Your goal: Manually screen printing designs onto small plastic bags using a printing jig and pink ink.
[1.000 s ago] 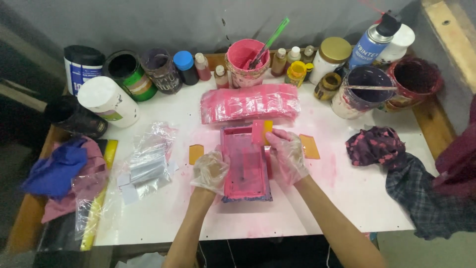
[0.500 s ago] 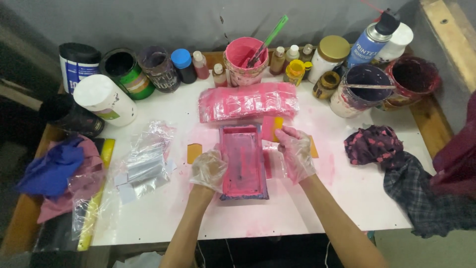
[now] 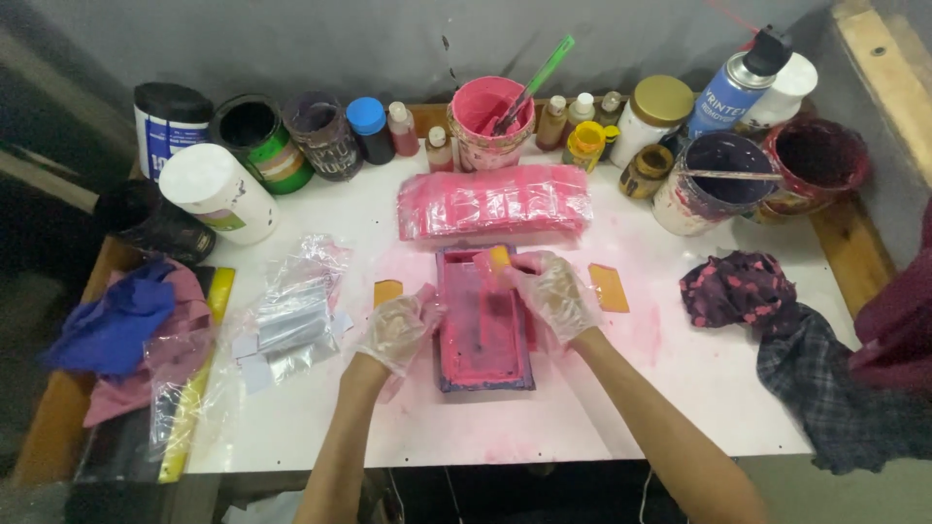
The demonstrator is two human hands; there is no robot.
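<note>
Both hands wear thin clear gloves and work over a small pink-stained printing frame (image 3: 482, 325) that lies flat on the white table (image 3: 582, 427), directly between the wrists. The left hand (image 3: 396, 330) is curled against the frame's left edge, fingers closed on the rim to steady it, while the right hand (image 3: 553, 291) pinches a small yellow-tipped scraper (image 3: 497, 260) at the frame's far end, its blade set down into the pink ink. The likeliest trouble, I would judge, is the frame sliding: the left-hand grip is only at one side, the gloves look slick with ink, and a hard pull of the scraper could skew the frame and smear whatever lies under it. The scraper is held by fingertips alone (a narrow pinch, not a full grasp), so it could tip or slip out and drag unevenly. Just beyond the right hand's fingers lies a stack of pink pieces in clear wrap (image 3: 495, 202), close enough that an overshoot at the far end could smudge it. Two orange cards sit beside the frame, one (image 3: 387, 291) just past the left hand and one (image 3: 609, 287) to the outside of the right hand; an inky glove brushing either would mark it. Farther beyond the right hand, a pink paint bucket (image 3: 490, 121) with a green stick stands well apart, at little risk.
</note>
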